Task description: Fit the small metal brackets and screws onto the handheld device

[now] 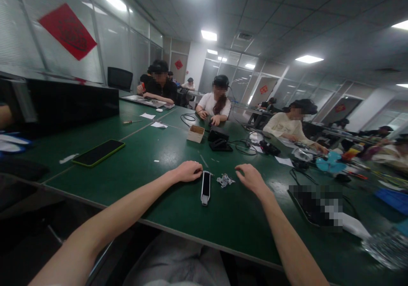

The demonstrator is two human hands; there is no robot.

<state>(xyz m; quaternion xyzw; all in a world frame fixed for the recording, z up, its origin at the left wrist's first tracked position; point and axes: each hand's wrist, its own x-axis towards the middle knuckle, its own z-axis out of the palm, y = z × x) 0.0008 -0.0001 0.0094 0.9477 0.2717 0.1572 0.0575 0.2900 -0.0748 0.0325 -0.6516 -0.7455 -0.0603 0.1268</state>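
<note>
My left hand (189, 171) rests on the green table with its fingers loosely laid down and nothing in it. Just right of its fingertips lies a slim white device with a long black face (206, 186); whether the fingers touch it I cannot tell. A small heap of silvery metal pieces (225, 180), too small to name, sits between the device and my right hand (250, 177). That hand is low over the table, thumb and fingers apart, holding nothing.
A phone with a green edge (99, 153) lies left on the table (178, 209). Ahead are an open cardboard box (195, 134) and a black stand (219, 139). On the right are cables, a blue fan (330, 162) and a dark device (307, 205). Several people sit across.
</note>
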